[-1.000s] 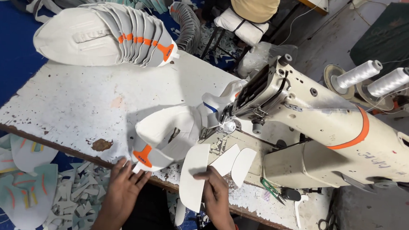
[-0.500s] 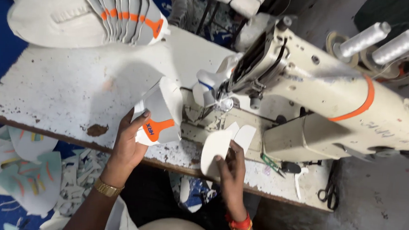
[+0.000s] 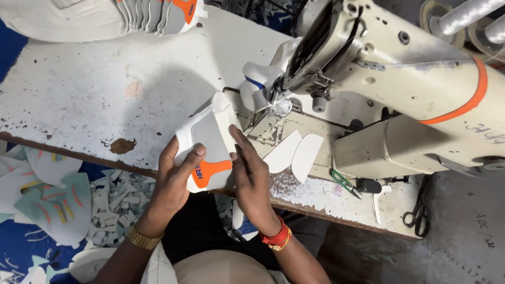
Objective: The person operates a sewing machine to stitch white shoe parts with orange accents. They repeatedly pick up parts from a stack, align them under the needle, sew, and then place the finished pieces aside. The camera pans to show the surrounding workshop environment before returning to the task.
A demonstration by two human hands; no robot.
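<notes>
We have a white shoe piece (image 3: 206, 140) with an orange tab in both hands, held just above the near edge of the table (image 3: 84, 100), in front of the sewing machine (image 3: 391, 80). Our left hand (image 3: 174, 178) is clamped on its lower part, thumb pressed on the face just above the orange tab. Our right hand (image 3: 251, 173) lies along its right edge, fingers pointing up toward the needle; we think it pinches the edge, but the piece hides the fingertips, so we cannot be sure.

As for progress, we judge this piece not yet under the needle: it is near the presser foot but apart from it. Two small white cut pieces (image 3: 294, 152) lie side by side on the machine bed, just right of our right hand, seemingly waiting. At the far left corner of the table a fanned stack of shoe pieces (image 3: 99, 7) with orange marks looks like work put aside, whether finished or pending we cannot tell. Scraps (image 3: 40, 189) litter the blue floor at our left, and scissors (image 3: 417, 214) hang off the table's right end.
</notes>
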